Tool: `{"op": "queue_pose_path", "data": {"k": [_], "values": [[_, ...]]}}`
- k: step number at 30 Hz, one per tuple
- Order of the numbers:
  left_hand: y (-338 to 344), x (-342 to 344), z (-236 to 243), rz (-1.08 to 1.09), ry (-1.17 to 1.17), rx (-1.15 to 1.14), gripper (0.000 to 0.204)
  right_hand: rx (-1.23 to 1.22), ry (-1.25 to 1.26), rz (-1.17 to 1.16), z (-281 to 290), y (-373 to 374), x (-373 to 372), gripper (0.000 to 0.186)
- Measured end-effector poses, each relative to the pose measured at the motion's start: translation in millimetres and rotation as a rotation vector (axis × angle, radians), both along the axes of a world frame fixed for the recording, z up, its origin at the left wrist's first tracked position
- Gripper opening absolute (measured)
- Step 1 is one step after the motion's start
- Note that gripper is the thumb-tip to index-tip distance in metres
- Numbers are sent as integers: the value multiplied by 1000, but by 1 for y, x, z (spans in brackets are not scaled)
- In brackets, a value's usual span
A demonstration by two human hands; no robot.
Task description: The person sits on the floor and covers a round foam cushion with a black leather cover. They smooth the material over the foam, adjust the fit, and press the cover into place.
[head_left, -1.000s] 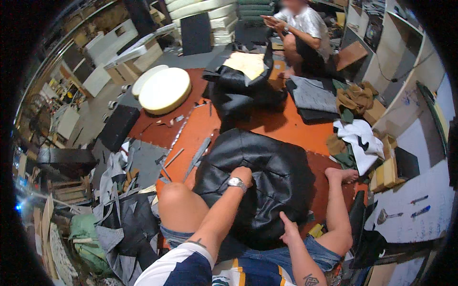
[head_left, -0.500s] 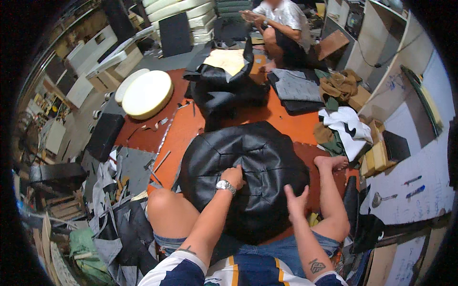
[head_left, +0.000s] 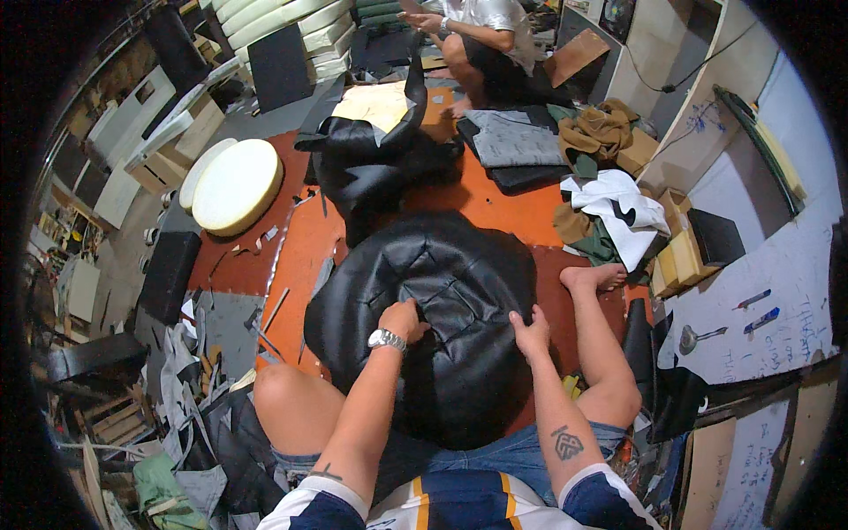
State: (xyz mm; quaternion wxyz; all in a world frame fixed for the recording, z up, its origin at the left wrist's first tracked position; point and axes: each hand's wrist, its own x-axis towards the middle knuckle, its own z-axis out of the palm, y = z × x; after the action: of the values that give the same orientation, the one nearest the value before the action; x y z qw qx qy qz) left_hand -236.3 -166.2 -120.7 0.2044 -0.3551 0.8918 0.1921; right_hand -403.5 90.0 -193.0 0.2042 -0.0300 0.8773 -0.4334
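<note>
A round black leather-like cover (head_left: 424,389) with seams crossing at its middle lies between my bent legs. It looks puffed and wrinkled. My left hand (head_left: 404,321), a watch at its wrist, is closed with curled fingers on the seamed centre, pinching the material there. At the cover's right side, my right hand (head_left: 532,336) grips the edge, thumb on top and fingers toward the outside. What lies under the cover is hidden.
Beyond the cover sits another black leather piece (head_left: 380,168) with pale yellow material on it. Round cream foam discs (head_left: 238,187) lie to the left. Folded grey fabric (head_left: 517,141) and crumpled cloths (head_left: 623,208) are at the right. A person (head_left: 477,44) crouches at the back.
My right hand has closed from spread fingers onto the cover's right edge. My left hand's extended finger has curled in at the centre. The whole view has shifted, with the scene sliding left.
</note>
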Motion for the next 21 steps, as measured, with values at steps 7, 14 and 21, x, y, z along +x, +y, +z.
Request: {"op": "queue_pose_path", "data": {"k": [7,14,21], "values": [[2,-4,17,65,-16,26,98,157,331,-83,5,-6,37,91],[47,-20,25,80,-159,-62,133,-399,-622,-332,-38,50,10,107],[71,-29,28,184,-230,-98,162,-622,-427,-521,-68,58,-9,47]]}}
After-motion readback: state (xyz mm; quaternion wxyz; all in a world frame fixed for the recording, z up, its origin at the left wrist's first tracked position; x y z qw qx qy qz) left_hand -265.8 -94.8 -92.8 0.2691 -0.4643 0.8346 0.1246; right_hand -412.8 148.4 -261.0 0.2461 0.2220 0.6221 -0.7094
